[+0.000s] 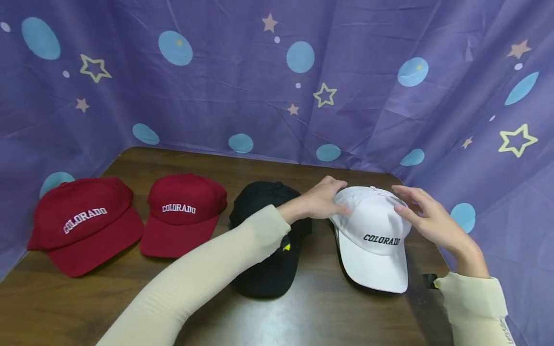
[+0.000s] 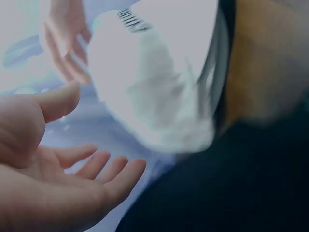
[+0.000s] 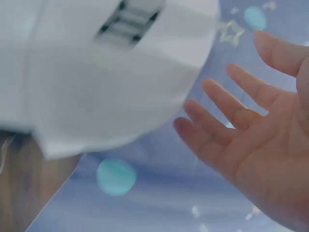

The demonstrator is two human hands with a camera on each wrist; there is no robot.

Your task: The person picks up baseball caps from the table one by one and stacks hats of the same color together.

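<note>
A white baseball cap (image 1: 373, 226) with COLORADO in black letters lies on the table's right side, brim toward me. My left hand (image 1: 319, 198) is at the cap's left side, thumb and fingers spread. In the left wrist view that hand (image 2: 72, 169) is loosely bent, with a gap between it and the white cap (image 2: 154, 82). My right hand (image 1: 433, 222) hovers by the cap's right side. The right wrist view has this hand (image 3: 256, 125) with fingers apart beside the white crown (image 3: 111, 87); whether a fingertip touches it I cannot tell.
Under my left forearm lies a black cap (image 1: 266, 278), partly covered. Two red COLORADO caps, one at the far left (image 1: 84, 216) and one beside it (image 1: 183, 204), sit on the wooden table (image 1: 329, 312). A purple patterned curtain (image 1: 242, 86) hangs behind and around.
</note>
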